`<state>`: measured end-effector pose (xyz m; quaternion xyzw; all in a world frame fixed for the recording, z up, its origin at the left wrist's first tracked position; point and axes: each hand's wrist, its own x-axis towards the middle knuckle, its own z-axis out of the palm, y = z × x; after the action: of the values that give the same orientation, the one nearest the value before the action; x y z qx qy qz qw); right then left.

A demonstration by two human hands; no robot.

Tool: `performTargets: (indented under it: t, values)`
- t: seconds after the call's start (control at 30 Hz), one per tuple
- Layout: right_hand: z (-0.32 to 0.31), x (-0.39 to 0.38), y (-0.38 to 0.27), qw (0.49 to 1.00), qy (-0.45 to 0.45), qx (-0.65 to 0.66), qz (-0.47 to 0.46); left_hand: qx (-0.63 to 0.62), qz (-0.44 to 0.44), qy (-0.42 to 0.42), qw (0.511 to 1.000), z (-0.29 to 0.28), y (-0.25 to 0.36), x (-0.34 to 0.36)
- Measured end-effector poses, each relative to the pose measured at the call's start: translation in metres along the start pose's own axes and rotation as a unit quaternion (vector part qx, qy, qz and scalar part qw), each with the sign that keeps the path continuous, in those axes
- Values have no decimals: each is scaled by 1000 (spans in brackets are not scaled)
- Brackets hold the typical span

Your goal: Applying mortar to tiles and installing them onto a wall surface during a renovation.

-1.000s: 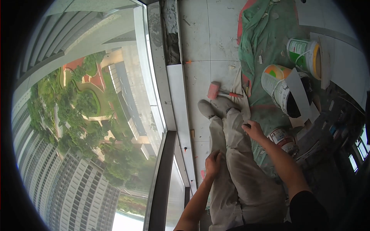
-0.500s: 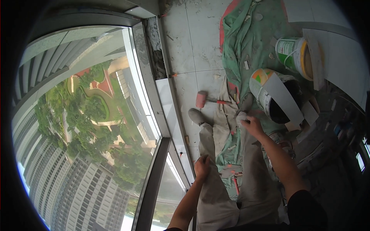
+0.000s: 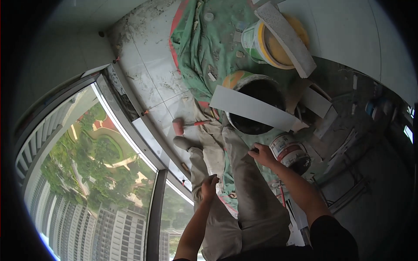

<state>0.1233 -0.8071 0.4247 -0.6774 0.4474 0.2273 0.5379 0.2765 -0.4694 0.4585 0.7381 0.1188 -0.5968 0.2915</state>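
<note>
Red-and-white bucket [image 3: 285,150], long axis slanting down-right, murky inside
Right hand [image 3: 262,155] curled nearby, left hand [image 3: 209,187] over trousers [image 3: 257,200]; honestly can't tell if either's gripping anything.

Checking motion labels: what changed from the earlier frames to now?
The right leg stepped right, toward the buckets, and the view turned right. Left hand and right hand came along; no visible pickup or release. Mallet, buckets and green sheet stayed put.
</note>
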Motion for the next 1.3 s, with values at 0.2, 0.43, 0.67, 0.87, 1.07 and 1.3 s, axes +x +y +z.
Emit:
performTargets:
  t: [0.2,0.43,0.67,0.87,1.07,1.3]
  values:
    - [-9,-25,35,986,32,122,110,89,57,-21,994,27,42,-15]
    - [25,-26,-26,988,-7,125,84,140,57,74,986,-51,109,1]
    - [31,26,-106,976,-51,198,80,220,209,238,923,-243,238,87]
    - [72,35,-133,982,18,147,114,324,260,333,847,-453,387,222]
    - [184,33,-156,992,48,-7,120,423,304,430,737,-595,490,342]
    - [246,53,-228,989,25,-83,117,466,416,443,644,-640,490,402]
